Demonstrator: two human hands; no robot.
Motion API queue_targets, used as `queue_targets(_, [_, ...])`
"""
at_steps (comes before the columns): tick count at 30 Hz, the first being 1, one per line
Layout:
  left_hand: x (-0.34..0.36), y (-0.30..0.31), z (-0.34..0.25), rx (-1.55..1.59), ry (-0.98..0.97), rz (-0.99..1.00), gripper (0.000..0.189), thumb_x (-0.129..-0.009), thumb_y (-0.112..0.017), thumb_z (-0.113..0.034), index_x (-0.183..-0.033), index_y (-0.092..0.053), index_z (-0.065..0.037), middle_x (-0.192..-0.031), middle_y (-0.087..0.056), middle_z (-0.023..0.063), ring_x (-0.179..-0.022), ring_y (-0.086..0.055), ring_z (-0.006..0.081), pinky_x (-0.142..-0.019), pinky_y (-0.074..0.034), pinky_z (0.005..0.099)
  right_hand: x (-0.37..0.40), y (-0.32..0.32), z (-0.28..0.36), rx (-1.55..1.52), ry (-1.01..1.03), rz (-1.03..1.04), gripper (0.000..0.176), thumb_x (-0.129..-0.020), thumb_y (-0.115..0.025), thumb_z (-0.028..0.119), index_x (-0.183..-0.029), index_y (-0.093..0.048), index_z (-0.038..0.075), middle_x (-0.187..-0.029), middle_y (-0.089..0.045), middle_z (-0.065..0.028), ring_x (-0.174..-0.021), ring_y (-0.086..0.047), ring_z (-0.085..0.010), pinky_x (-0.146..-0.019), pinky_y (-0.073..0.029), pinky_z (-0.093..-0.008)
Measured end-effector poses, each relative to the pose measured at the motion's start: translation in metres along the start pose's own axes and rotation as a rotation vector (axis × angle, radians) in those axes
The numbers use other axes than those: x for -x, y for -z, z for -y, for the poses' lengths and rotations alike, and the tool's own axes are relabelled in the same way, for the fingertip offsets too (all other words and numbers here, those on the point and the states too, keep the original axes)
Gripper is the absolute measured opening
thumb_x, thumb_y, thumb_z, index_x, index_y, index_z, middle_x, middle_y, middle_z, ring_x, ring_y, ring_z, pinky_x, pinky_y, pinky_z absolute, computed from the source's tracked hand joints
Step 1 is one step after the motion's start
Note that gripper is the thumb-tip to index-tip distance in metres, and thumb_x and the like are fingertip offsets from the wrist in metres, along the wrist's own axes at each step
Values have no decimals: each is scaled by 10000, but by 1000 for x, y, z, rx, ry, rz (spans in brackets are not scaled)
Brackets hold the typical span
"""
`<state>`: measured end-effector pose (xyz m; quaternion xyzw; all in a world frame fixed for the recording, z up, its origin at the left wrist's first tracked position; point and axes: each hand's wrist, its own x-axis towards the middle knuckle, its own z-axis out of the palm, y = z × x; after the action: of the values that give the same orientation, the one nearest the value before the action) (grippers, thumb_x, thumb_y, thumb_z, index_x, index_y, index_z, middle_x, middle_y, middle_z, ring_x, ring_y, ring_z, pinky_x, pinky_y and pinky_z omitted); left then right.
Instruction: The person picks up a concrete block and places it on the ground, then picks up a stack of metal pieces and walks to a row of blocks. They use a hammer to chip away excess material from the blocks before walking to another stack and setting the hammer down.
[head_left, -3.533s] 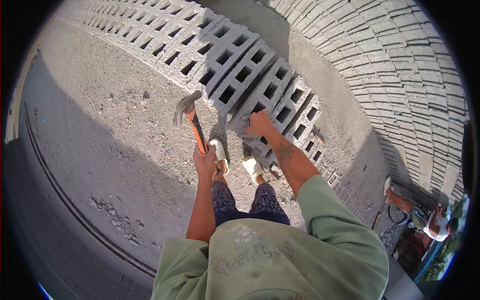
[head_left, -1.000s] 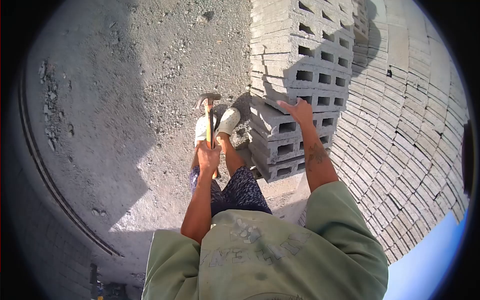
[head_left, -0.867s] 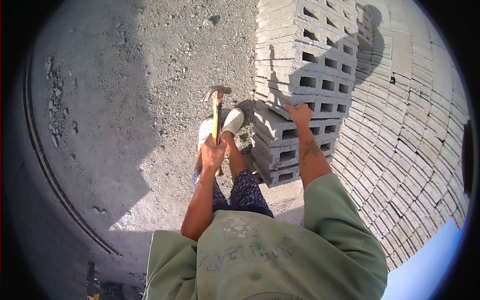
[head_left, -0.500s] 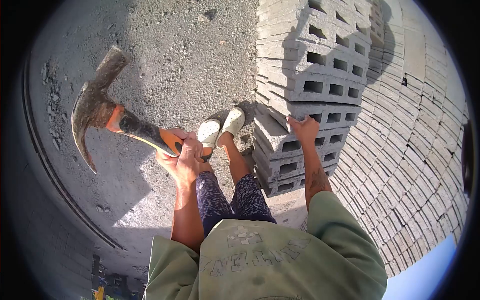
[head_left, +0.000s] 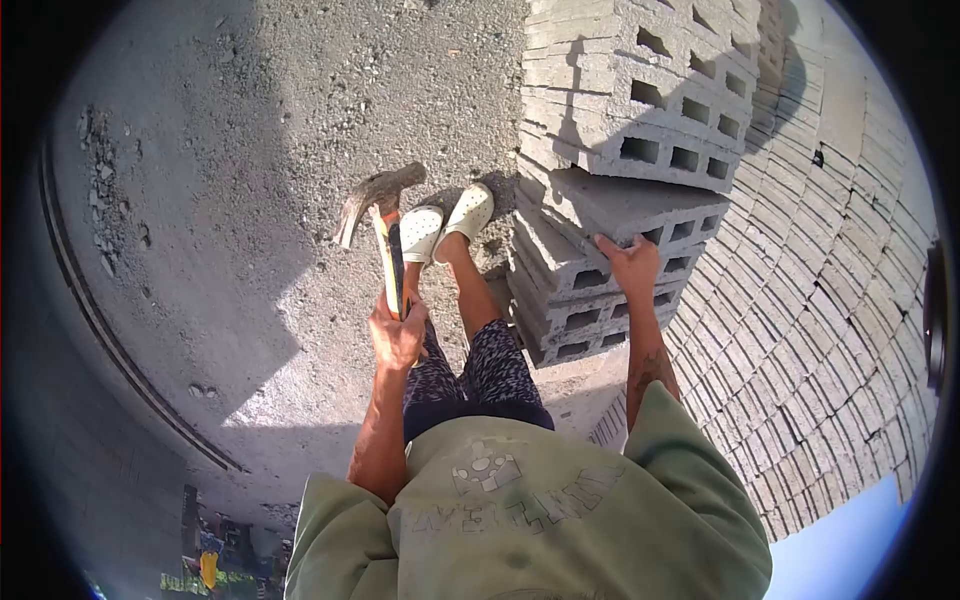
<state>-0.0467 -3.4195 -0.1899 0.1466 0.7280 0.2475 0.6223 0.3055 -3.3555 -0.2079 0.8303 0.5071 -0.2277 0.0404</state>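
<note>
My left hand (head_left: 398,338) is closed around the orange-and-black handle of a claw hammer (head_left: 391,250). The hammer's worn metal head points away from me, above the ground near my shoes. On the right, my right hand (head_left: 634,268) grips the near edge of a grey hollow concrete block (head_left: 635,208), thumb on its top face; the other fingers are partly hidden at its side holes. This block sits at an angle, with a wedge-shaped gap between it and the stacked blocks (head_left: 610,130) beyond. More blocks (head_left: 590,315) lie beneath it.
Cream clogs (head_left: 468,212) are on my feet, close to the block stack. Gravelly ground (head_left: 330,90) spreads ahead and left, with loose rubble (head_left: 105,190) farther left. A large wall of stacked blocks (head_left: 800,330) rises on the right.
The hammer has swung right and lower, from out on the left to in front of my shoes. Under my right hand, the block has come toward me, widening the gap to the blocks beyond.
</note>
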Motion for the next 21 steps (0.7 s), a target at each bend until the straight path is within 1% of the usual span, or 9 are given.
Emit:
queue_targets(2, [10, 1, -10, -31, 13, -26, 138, -730, -578, -93, -832, -536, -10, -579, -517, 11, -468, -474, 63, -432, -397, 206, 11, 32, 10, -67, -136, 132, 485, -644, -770, 312, -695, -571, -127, -572, -601, -119, -545, -577, -165, -562, -461, -295])
queue_targets(4, [18, -1, -23, -33, -11, -43, 116, -740, -579, -75, -823, -533, -8, -587, -520, 12, -480, -481, 61, -442, -405, 196, 20, 45, 11, -537, -77, 113, 443, -678, -751, 245, -837, -587, -134, -735, -637, -105, -686, -572, -122, -647, -463, -266])
queue_targets(8, [-1, -49, -63, 655, -592, -26, 84, -769, -567, 60, -786, -523, -10, -611, -521, 5, -516, -478, 63, -478, -399, 208, 4, 47, 18, -494, -76, 177, 484, -679, -749, 254, -915, -585, -135, -782, -646, -125, -680, -568, -156, -636, -465, -279])
queue_targets(10, [-33, -90, -18, 612, -491, -11, 93, -760, -614, -25, -798, -530, -12, -622, -522, 15, -590, -498, 78, -530, -414, 235, 12, 52, 26, -487, -51, 152, 480, -675, -751, 259, -895, -587, -136, -809, -646, -130, -695, -568, -149, -652, -460, -266])
queue_targets(12, [-48, -113, 1, -461, -139, 173, 229, -726, -574, -132, -893, -570, 24, -788, -607, 218, -766, -617, 319, -683, -477, 393, 12, 58, 29, -433, -85, 174, 482, -676, -750, 259, -901, -587, -135, -805, -647, -130, -702, -569, -150, -659, -458, -265])
queue_targets(13, [-76, -128, 42, -624, 77, 345, 298, -718, -555, -168, -951, -571, 17, -859, -616, 248, -836, -593, 409, -745, -465, 454, 12, 60, 32, -398, -118, 201, 483, -676, -749, 258, -907, -587, -134, -800, -648, -129, -709, -569, -150, -667, -456, -263])
queue_targets(15, [-85, -107, 50, -421, 42, 178, 304, -720, -557, -159, -967, -563, 17, -839, -612, 254, -830, -594, 413, -731, -473, 444, 2, 54, 25, -425, -105, 187, 476, -672, -750, 262, -894, -589, -127, -781, -646, -129, -704, -564, -151, -670, -454, -269])
queue_targets(18, [-81, -77, 37, -493, -208, -27, 312, -722, -595, -180, -923, -565, 58, -689, -608, 187, -662, -614, 330, -627, -488, 388, 8, 52, 22, -408, -83, 163, 486, -646, -760, 295, -825, -592, -125, -728, -635, -141, -655, -561, -161, -632, -453, -286])
queue_targets(21, [-59, -74, -9, 94, -229, -47, 126, -750, -553, -31, -869, -529, 0, -595, -515, 28, -482, -484, 79, -435, -402, 222, 6, 49, 13, -317, -87, 149, 520, -634, -763, 328, -805, -587, -130, -668, -621, -145, -608, -556, -168, -611, -453, -299])
